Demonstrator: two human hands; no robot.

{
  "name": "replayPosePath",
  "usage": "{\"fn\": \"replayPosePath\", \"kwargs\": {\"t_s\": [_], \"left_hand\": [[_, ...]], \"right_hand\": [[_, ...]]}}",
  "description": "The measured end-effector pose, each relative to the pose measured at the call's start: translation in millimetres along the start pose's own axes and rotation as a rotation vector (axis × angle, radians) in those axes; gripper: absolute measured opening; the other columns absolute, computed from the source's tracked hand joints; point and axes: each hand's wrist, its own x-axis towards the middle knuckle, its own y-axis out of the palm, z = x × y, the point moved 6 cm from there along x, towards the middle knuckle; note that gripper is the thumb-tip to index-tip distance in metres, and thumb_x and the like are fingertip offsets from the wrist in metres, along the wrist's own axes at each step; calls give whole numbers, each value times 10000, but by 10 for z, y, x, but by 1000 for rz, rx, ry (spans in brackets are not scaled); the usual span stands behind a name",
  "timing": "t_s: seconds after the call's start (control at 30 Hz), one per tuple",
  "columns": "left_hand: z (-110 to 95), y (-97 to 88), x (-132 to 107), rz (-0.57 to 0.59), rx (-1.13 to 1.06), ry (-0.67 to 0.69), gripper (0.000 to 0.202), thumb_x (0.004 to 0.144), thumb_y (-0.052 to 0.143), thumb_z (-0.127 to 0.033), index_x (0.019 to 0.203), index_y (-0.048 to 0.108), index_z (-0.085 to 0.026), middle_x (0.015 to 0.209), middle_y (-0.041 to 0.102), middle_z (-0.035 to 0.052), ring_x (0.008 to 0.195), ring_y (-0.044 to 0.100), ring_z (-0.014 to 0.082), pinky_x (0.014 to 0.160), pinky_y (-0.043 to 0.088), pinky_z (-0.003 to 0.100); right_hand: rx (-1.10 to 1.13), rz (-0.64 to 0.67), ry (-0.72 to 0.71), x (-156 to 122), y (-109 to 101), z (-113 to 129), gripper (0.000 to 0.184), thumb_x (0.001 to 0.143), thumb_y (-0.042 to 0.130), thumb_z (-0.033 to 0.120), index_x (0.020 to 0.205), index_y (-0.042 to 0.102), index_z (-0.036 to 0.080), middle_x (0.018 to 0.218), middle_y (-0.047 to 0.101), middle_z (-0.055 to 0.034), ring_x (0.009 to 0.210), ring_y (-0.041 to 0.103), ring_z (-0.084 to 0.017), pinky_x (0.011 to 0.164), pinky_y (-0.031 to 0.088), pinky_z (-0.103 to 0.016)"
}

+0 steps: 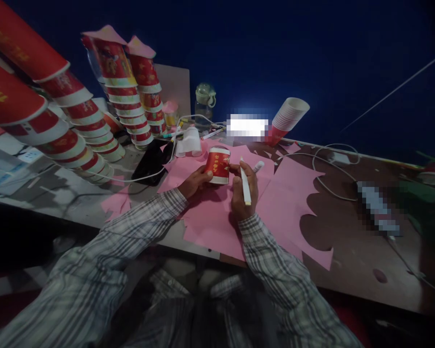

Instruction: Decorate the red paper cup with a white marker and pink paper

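Observation:
My left hand (195,181) is closed around the side of a red paper cup (218,166) with gold print, which stands on pink paper (217,217). My right hand (243,193) touches the cup's other side with its fingertips and grips a white marker (245,184) upright in the fist. A white cap or second pen end (258,166) shows just right of my right hand.
Tall leaning stacks of red printed cups (76,116) fill the left; two capped stacks (130,92) stand behind. A stack of plain cups (288,118) lies tilted at the back. A black object (150,162), white cables (329,169), a bottle (205,101) and pink scraps lie around.

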Motion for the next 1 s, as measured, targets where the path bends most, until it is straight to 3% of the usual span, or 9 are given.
{"fn": "replayPosePath", "kwargs": {"t_s": [0.2,0.3,0.5,0.6,0.77,1.0], "left_hand": [[-40,-65,29,-39,182,93,574,678,825,-461,1136,629,-177,1030,680,72,924,638,205,867,505,349],[-47,-92,29,-58,260,142,573,685,820,-468,1139,636,-172,1039,685,78,1009,630,238,934,488,376],[-34,64,19,11,13,122,524,784,708,-476,1212,620,-186,1190,674,94,1157,611,250,1036,448,386],[-63,149,20,34,-96,77,515,768,692,-389,1231,616,-176,1187,687,96,1175,613,266,1057,442,407],[-59,78,34,-5,-59,33,672,649,669,-189,1314,572,-198,1202,694,73,1184,618,269,1065,440,412],[-60,-16,50,4,76,128,757,657,749,-214,1381,530,-240,1349,621,77,1270,559,277,1114,396,427]], "right_hand": [[-22,56,-43,-6,32,29,394,963,516,340,1342,511,233,1247,659,-124,1112,678,-245,980,564,-499],[-46,88,-70,-11,44,28,427,950,542,329,1365,494,238,1267,647,-130,1129,670,-250,986,564,-495],[-124,111,-47,-14,58,-65,459,941,555,369,1371,483,225,1283,634,-146,1153,656,-257,1000,557,-503],[-122,96,-5,-14,54,-119,445,941,544,396,1348,502,222,1257,645,-143,1119,669,-253,985,559,-501],[-101,70,39,-15,51,-185,441,935,539,411,1326,521,208,1219,667,-137,1084,679,-245,993,550,-506],[-122,41,71,-18,36,-236,414,929,529,383,1305,538,209,1185,684,-123,1050,693,-226,980,563,-500]]}}
